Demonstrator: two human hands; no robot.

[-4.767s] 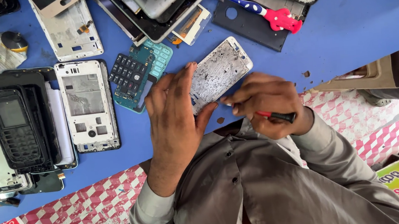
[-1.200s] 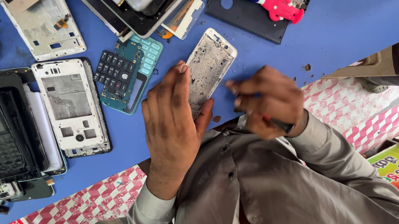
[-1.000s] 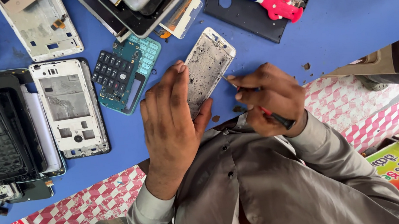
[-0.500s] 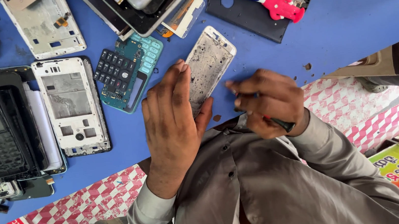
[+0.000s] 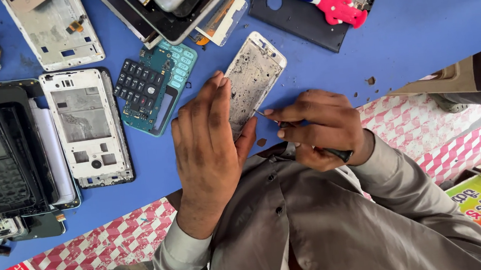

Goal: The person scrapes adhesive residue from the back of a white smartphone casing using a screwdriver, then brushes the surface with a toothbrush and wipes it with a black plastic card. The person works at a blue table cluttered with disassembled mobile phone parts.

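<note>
Single head-worn view, looking steeply down from above the person's chest, close over the blue table (image 5: 431,20) filling the upper frame, grey shirt (image 5: 322,227) in the lower centre, patterned floor at lower left and right edges

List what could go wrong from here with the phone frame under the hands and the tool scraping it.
1. The right hand works a thin tool at the phone frame right beside the left hand pinning it; a slip could jab those fingers.
2. Scraped crumbs already dot the blue table; more could land on the keypad board nearby.
3. The frame lies near the table edge, so a hard push might slide it off.
</note>
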